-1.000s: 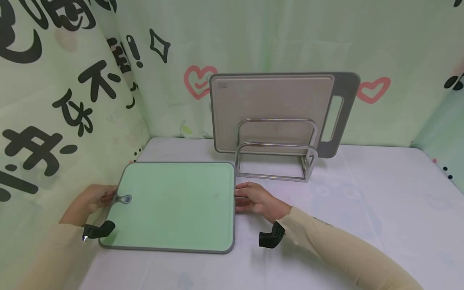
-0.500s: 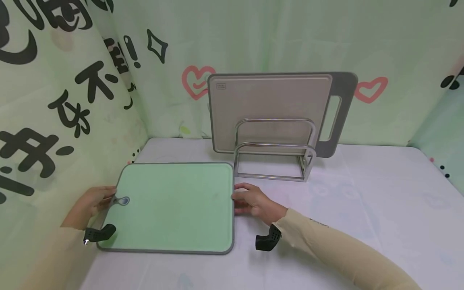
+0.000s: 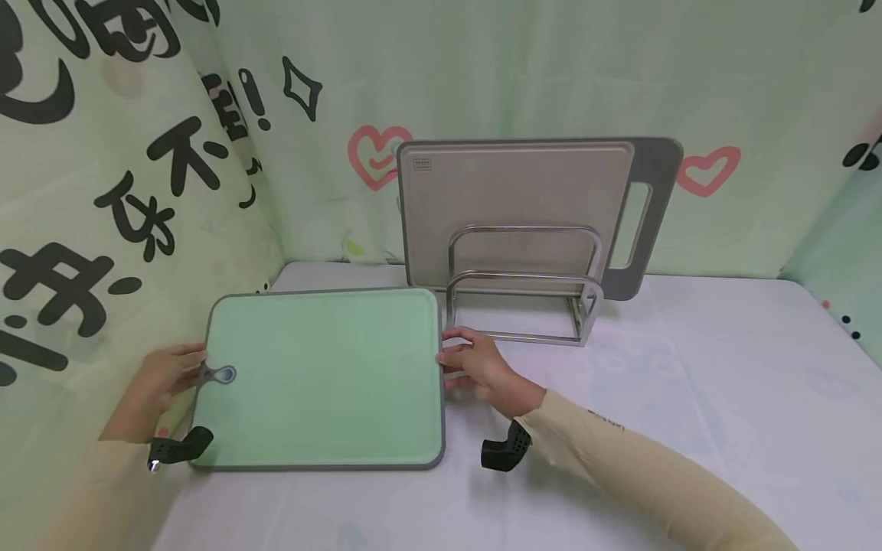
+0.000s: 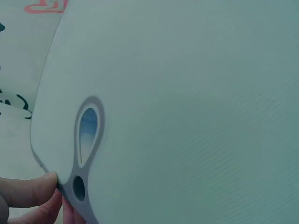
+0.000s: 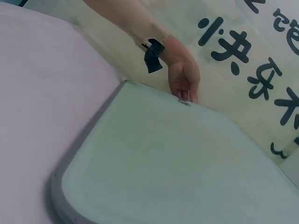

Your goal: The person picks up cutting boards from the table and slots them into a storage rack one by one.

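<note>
A light green cutting board (image 3: 317, 383) with a grey rim lies between my two hands in the head view. Its far edge looks raised from the table. My left hand (image 3: 165, 375) pinches the left edge beside a grey teardrop-shaped hanging hole (image 3: 222, 374). In the left wrist view, the thumb (image 4: 35, 191) presses the rim and the other fingers go under it. My right hand (image 3: 485, 373) grips the right edge, some fingertips hidden by the board. The right wrist view shows the board's surface (image 5: 154, 154) and my left hand (image 5: 184, 74) at the opposite edge.
A metal rack (image 3: 524, 274) stands behind and right of the green board. A larger beige-grey cutting board (image 3: 517, 184) with a handle slot leans upright in it. White cloth (image 3: 654, 428) covers the table. Printed green curtains (image 3: 551, 69) enclose the back and sides.
The green board has shifted slightly left and its far edge has risen, both hands moving with it. The rack and the beige-grey board have stayed put.
</note>
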Demonstrator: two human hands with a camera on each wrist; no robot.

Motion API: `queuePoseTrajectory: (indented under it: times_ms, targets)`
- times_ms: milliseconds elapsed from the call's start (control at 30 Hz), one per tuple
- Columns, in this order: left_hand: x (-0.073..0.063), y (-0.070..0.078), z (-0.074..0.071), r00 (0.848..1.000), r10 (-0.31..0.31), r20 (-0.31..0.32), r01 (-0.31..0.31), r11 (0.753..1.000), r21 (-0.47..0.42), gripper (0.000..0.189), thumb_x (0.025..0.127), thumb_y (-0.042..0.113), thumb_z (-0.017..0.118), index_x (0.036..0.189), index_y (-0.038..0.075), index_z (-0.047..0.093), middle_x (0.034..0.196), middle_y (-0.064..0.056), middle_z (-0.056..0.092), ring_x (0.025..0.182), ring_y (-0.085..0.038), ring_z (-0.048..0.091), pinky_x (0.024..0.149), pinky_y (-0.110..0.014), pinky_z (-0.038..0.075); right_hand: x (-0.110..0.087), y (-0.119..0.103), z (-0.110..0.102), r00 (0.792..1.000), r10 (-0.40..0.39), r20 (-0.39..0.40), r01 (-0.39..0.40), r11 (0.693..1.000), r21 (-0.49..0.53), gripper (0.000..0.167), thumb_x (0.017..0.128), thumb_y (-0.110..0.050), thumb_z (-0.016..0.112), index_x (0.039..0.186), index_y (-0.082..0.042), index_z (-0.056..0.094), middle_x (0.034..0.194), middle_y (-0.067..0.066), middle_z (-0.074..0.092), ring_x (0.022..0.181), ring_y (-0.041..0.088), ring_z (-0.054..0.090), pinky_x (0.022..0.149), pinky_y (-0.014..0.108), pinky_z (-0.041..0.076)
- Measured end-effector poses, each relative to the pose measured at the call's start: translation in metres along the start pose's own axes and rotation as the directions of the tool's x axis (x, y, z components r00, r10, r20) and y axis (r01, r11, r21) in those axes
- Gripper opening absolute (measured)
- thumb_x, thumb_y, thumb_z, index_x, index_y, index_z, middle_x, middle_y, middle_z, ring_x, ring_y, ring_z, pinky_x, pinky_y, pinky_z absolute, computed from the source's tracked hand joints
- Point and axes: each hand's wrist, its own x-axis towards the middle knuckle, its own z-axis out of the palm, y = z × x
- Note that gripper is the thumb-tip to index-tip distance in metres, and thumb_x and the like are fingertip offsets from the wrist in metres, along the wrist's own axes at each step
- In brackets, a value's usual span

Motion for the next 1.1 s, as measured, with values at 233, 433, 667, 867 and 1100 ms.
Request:
queuePoseTrajectory:
  times_ms: [233,433,667,867,1100]
  targets:
    - [-0.003,0.009,-0.002,0.990,0.066,-0.127,-0.080,0.991,-0.106,0.055,0.098,0.015,0.047,0.143,-0.009,0.027,0.071,0.027,0.050,0.064,0.009,0.055,0.061,-0.009,0.049,0.002,-0.023,0.006,0.992,-0.124,-0.022,0.123,0.991,-0.053,0.037,0.086,0.001,0.063,0.122,-0.008,0.057,0.086,0.003,0.055,0.069,0.014,0.063,0.062,0.033,0.058]
    - [0.002,0.010,-0.004,0.968,0.131,-0.212,-0.184,0.951,-0.250,0.043,0.097,0.018,0.050,0.138,0.007,0.044,0.076,0.024,0.055,0.069,0.008,0.057,0.063,-0.006,0.049,0.007,-0.035,0.008,0.969,-0.240,-0.051,0.234,0.967,-0.101,0.036,0.085,0.003,0.063,0.120,-0.007,0.059,0.092,0.006,0.056,0.070,0.013,0.063,0.067,0.039,0.059]
    - [0.030,-0.004,-0.011,0.910,0.173,-0.377,-0.319,0.872,-0.371,0.033,0.089,0.030,0.061,0.122,0.022,0.058,0.096,0.013,0.052,0.083,0.003,0.057,0.077,-0.009,0.051,0.017,-0.044,0.007,0.939,-0.339,-0.053,0.332,0.936,-0.114,0.036,0.084,0.006,0.063,0.119,-0.003,0.059,0.094,0.009,0.057,0.070,0.011,0.062,0.071,0.038,0.059]
    - [0.024,0.008,-0.011,0.853,0.213,-0.476,-0.447,0.770,-0.456,0.031,0.086,0.024,0.064,0.117,0.018,0.063,0.097,0.008,0.052,0.090,-0.003,0.057,0.089,-0.016,0.050,0.023,-0.052,0.006,0.907,-0.418,-0.052,0.412,0.906,-0.095,0.036,0.084,0.007,0.062,0.119,-0.001,0.059,0.092,0.008,0.056,0.070,0.011,0.059,0.073,0.036,0.058]
    - [-0.012,0.040,0.002,0.822,0.136,-0.554,-0.492,0.660,-0.568,0.017,0.088,0.010,0.062,0.104,0.013,0.067,0.096,0.003,0.051,0.087,-0.007,0.055,0.074,-0.012,0.053,0.032,-0.062,0.008,0.868,-0.495,-0.044,0.489,0.866,-0.100,0.034,0.083,0.007,0.063,0.117,0.000,0.060,0.092,0.009,0.059,0.075,0.012,0.060,0.075,0.035,0.058]
